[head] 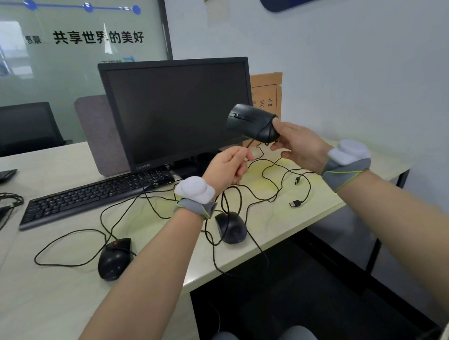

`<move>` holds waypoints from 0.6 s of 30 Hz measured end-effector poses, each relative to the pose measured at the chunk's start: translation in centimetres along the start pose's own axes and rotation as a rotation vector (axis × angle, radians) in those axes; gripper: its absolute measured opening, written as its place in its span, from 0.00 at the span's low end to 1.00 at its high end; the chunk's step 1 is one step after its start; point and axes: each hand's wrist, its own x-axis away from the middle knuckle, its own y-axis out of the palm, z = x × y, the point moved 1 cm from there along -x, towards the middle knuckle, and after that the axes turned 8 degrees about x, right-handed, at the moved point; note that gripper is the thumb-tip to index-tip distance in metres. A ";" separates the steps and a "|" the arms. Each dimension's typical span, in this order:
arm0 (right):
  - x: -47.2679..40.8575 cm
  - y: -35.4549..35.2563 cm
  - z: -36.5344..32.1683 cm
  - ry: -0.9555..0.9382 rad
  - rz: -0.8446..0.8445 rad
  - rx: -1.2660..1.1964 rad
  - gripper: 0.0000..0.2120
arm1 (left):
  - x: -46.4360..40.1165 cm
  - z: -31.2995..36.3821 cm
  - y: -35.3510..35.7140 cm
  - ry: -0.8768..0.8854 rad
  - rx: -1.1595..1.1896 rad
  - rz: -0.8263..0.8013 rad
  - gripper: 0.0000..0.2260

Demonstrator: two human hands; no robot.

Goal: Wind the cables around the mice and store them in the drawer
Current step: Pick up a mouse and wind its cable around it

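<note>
Head view, read left to right. A light bench (50, 282) carries a black keyboard (94, 194) toward its back, in front of a dark monitor (182, 111). Near the front edge, left of centre, lies a black mouse with a red wheel (114, 258); its cable (61, 248) loops loosely to the left across the bench top. A second black mouse (231, 228) rests close to the front-right edge, just below the left wrist, with its cable trailing over that edge. The left hand (227, 166), raised above the bench, has its grip closed: the fingers are curled and pinch a thin black cable (254, 136) that runs up to a third mouse. The right hand (298, 146) holds that third black mouse (251, 123) in the air in front of the monitor's lower right corner, thumb on its rear end and fingers beneath; a turn of cable crosses the mouse body. Slack cable lies tangled on the bench under both hands, ending in two USB plugs (295, 204) near the right edge. A brown file box (267, 94) stands against the wall behind the monitor. Both wrists wear grey bands with white pods.
</note>
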 end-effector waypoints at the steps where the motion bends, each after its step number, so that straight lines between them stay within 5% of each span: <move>1: 0.1 0.0 0.0 0.009 -0.017 -0.020 0.11 | 0.0 -0.3 0.1 -0.019 0.005 -0.006 0.13; 7: 0.9 1.2 1.2 0.035 -0.162 -0.239 0.15 | 0.3 -1.9 0.6 -0.222 -0.107 -0.177 0.21; 12: 1.5 2.1 2.6 0.081 -0.261 -0.293 0.11 | 1.1 -2.1 -0.6 -0.492 -0.189 -0.328 0.03; 13: 1.8 2.2 2.7 0.098 -0.293 -0.249 0.10 | 1.2 -1.9 -1.1 -0.471 -0.330 -0.337 0.07; 18: 2.8 2.8 2.1 -0.065 -0.423 0.733 0.18 | -0.2 0.1 -2.2 -0.555 -0.707 -0.317 0.09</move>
